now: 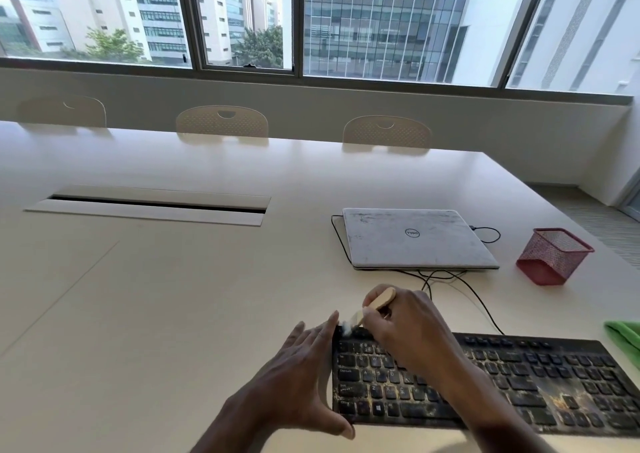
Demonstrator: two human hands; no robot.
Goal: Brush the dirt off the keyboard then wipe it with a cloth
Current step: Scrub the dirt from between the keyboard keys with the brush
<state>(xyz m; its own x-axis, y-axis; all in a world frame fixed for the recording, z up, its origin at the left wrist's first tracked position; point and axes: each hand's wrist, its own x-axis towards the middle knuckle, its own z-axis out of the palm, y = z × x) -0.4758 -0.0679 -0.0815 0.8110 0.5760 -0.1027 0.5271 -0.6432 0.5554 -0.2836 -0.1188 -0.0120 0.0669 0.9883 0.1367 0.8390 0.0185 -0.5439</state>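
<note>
1. Head view. The keyboard (540,380) is black and wired and lies flat at the near right of the bench (173,296). Its long side runs roughly along the near edge.
2. Tan crumbs and dust sit on the keys. They are thickest in a patch at the lower right, with more on the lower-left rows.
3. The right hand (405,324) has its grip clenched round a brush (379,300) with a wooden handle. The pale bristles touch the keyboard's far-left corner.
4. The left hand (298,376) has its grip released. Its fingers lie straight against the keyboard's left edge and the thumb presses at the near-left corner.
5. Room: a wide stretch of bench runs left of the keyboard, with a slot cover (156,204) set into it well back.
6. A shut laptop (415,241) sits behind the keyboard, apart from it. A red mesh cup (554,255) stands to the laptop's right, near the bench's right edge.
7. A green cloth (623,334) lies just past the keyboard's far-right corner.
8. A strip of bench shows between the keyboard and the bottom of the frame.
9. Hidden: the right forearm covers the middle keys. The frame cuts off the keyboard's right end and most of the cloth.
10. The bristles are blurred and the key legends are mostly unreadable.
11. A cable (481,307) runs from the keyboard's far edge towards the laptop. Cannot tell where it ends.
</note>
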